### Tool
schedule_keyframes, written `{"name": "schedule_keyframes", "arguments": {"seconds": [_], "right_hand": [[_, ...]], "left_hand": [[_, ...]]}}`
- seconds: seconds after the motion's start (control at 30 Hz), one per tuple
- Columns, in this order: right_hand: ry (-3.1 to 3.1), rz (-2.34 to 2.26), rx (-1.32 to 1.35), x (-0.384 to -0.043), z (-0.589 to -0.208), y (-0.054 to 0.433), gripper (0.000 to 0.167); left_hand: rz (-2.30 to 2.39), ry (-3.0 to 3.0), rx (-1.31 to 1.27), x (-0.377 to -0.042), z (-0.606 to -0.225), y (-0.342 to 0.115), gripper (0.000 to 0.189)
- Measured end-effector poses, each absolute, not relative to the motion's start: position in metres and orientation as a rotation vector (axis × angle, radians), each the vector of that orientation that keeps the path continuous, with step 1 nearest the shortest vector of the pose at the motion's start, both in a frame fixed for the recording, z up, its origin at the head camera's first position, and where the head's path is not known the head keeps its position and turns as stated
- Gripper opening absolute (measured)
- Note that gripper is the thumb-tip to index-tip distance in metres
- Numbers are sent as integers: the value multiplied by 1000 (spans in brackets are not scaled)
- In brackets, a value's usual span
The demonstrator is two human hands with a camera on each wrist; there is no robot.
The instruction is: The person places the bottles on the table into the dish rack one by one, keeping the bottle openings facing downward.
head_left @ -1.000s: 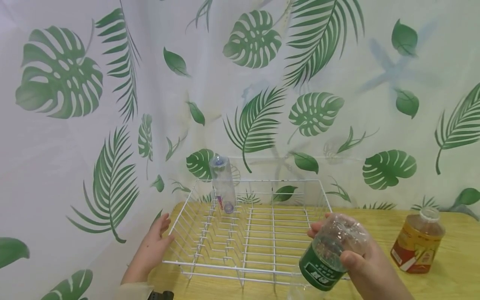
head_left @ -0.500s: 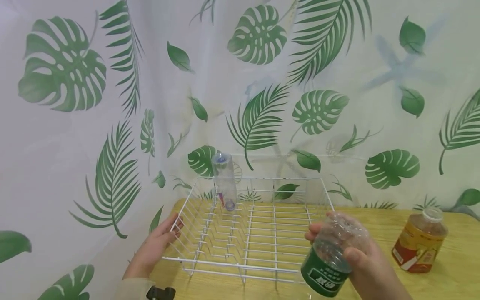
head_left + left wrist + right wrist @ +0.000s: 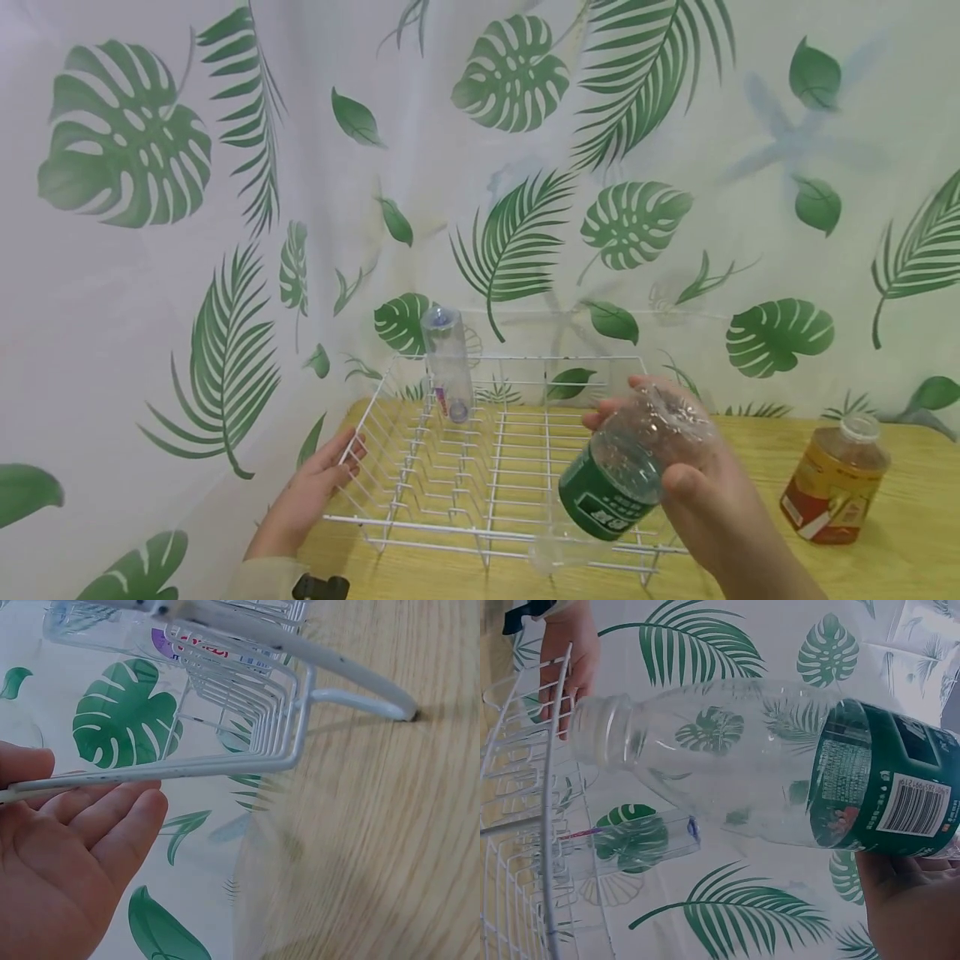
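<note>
My right hand (image 3: 701, 492) grips a clear plastic bottle (image 3: 609, 493) with a green label near its base end. The bottle is tilted mouth-down over the front right of a white wire dish rack (image 3: 420, 527). In the right wrist view its uncapped neck (image 3: 604, 731) points toward the rack's wires. My left hand (image 3: 315, 487) holds the rack's left rim, thumb above the wire and fingers (image 3: 124, 832) below it. Another clear bottle (image 3: 447, 362), slimmer and with a bluish base, stands upside down at the rack's back left.
A squat bottle (image 3: 836, 483) with an orange and red label stands uncapped on the wooden table (image 3: 915, 533) to the right. A leaf-patterned sheet (image 3: 600, 100) hangs behind the table and on its left. A black device (image 3: 321, 587) sits on my left wrist.
My left hand has come in from beside the rack and taken hold of its left rim. The right hand has carried the green-labelled bottle left and up, over the rack's front right.
</note>
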State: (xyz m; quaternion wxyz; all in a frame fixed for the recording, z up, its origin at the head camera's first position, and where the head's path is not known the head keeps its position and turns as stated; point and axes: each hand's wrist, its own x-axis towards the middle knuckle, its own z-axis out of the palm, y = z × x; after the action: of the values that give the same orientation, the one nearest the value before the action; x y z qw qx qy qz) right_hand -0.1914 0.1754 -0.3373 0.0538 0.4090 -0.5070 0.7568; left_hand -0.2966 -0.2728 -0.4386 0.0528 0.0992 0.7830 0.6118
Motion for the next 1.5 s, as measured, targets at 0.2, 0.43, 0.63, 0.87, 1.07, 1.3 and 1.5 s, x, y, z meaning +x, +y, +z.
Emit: {"name": "schedule_keyframes", "arguments": {"seconds": [0.2,0.43,0.63,0.87,1.07,1.3,1.5], "right_hand": [[-1507,2227,1283,-203,-305,158,77],[-1661,2140,1248,-224,-279,141,78],[-1900,1944,1056,-246,-269,123,77],[-2061,1935,933,-276,-271,98,66],[-2141,1978,804,-309,-290,73,65],[-2306,1922,541,-335,-319,44,74],[-2375,1888,340,-347,-341,37,88]], "left_hand": [[1857,2393,289,-297,-439,-274,64],[1867,2378,326,-299,-441,-274,66],[1883,2378,307,-299,-443,-272,63],[1883,2385,317,-300,-442,-272,65],[1862,2390,282,-299,-440,-275,62],[1865,2402,278,-301,-442,-276,63],[1886,2370,308,-298,-443,-276,64]]}}
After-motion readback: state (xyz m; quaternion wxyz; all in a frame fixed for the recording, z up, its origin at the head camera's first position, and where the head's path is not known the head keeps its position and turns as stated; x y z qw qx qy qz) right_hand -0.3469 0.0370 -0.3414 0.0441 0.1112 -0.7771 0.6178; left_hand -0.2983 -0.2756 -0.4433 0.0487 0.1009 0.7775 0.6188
